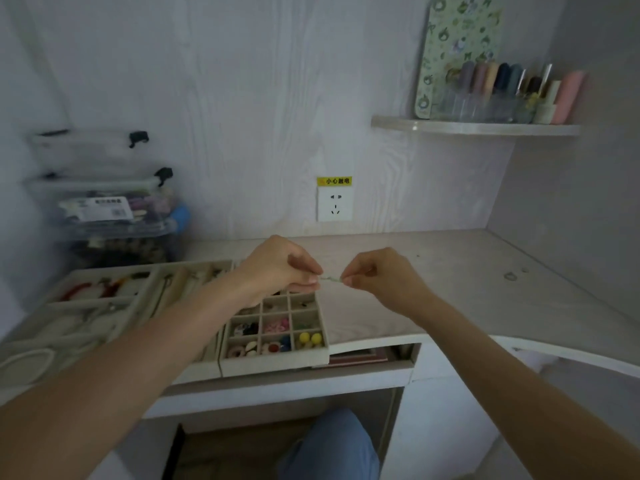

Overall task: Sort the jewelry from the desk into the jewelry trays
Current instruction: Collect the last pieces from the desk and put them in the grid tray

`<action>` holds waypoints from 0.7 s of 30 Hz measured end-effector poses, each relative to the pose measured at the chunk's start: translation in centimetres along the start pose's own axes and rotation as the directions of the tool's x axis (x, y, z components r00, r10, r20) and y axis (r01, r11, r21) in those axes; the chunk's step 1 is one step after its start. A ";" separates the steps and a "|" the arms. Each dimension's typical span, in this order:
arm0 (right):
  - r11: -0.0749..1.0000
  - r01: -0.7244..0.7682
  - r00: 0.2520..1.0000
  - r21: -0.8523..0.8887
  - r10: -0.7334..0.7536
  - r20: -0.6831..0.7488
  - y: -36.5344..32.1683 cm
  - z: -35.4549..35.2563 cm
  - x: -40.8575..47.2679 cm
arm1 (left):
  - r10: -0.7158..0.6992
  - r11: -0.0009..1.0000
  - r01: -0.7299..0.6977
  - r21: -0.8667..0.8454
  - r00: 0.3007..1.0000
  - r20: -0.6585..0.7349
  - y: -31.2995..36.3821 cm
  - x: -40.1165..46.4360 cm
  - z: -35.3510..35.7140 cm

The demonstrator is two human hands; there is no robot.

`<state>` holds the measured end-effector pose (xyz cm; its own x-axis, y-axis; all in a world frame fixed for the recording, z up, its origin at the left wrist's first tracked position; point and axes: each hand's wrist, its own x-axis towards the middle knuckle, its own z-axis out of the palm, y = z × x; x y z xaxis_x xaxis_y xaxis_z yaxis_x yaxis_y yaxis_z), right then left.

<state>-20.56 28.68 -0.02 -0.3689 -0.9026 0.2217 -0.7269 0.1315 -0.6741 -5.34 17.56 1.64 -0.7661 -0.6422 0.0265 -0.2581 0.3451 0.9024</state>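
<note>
Both hands hold one small pale piece of jewelry (331,279) above the desk, just right of the trays. My left hand (284,268) pinches its left end and my right hand (384,275) pinches its right end. Below my left hand lies a beige tray with small square compartments (277,365), holding colourful earrings and beads, among them two yellow balls (310,338). Two more beige trays (86,303) with longer slots and red pieces lie to the left, partly hidden by my left forearm. Small rings (510,276) lie on the desk at the far right.
Stacked clear plastic boxes (104,202) stand at the back left against the wall. A wall socket (334,204) sits behind the hands. A corner shelf (478,128) above right holds bottles and a patterned board. The desk's front edge (450,337) curves on the right.
</note>
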 end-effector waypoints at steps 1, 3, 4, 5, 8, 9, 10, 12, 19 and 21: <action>1.000 -0.007 1.000 -0.020 0.007 0.015 -0.5 0.7 0.0 | -0.010 0.998 0.011 0.054 1.000 -0.028 -0.5 -0.4 -0.6; 0.999 -0.041 0.999 -0.036 0.042 0.023 -1.2 1.8 -0.2 | -0.045 0.989 0.055 0.136 0.996 -0.078 -1.6 -1.0 -0.9; 0.997 -0.063 0.998 -0.033 0.063 0.014 -1.6 2.4 -0.3 | -0.054 0.981 0.071 0.179 0.993 -0.101 -2.2 -1.2 -1.0; 0.996 -0.084 0.996 -0.030 0.084 0.001 -1.8 2.9 -0.4 | -0.047 0.968 0.074 0.241 0.992 -0.115 -2.7 -1.3 -0.9; 0.987 -0.114 0.993 -0.112 0.115 0.002 -2.0 4.4 -0.7 | 0.002 0.903 0.046 0.427 0.994 -0.110 -4.0 -1.6 -0.5; 0.983 -0.116 0.993 -0.143 0.118 0.007 -2.0 4.8 -0.8 | 0.007 0.892 0.040 0.450 0.995 -0.104 -4.3 -1.7 -0.3; 0.979 -0.120 0.992 -0.165 0.123 0.009 -2.0 5.1 -0.8 | 0.011 0.888 0.036 0.458 0.995 -0.099 -4.6 -1.7 -0.2; 0.973 -0.132 0.991 -0.189 0.135 0.001 -2.0 5.6 -0.9 | 0.012 0.875 0.038 0.483 0.995 -0.098 -4.9 -1.4 0.1; 0.938 -0.128 0.989 -0.321 0.146 0.032 -2.8 6.0 -1.0 | -0.022 0.806 0.073 0.587 0.995 -0.093 -5.1 -0.5 1.0; 0.931 -0.131 0.986 -0.340 0.158 0.051 -2.9 5.9 -0.9 | -0.033 0.788 0.081 0.611 0.995 -0.090 -5.1 -0.5 1.0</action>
<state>-14.72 26.71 -2.43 -0.4489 -0.8904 0.0761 -0.8253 0.3804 -0.4173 -4.27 16.80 -3.37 -0.7012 -0.7121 0.0354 -0.6250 0.6378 0.4501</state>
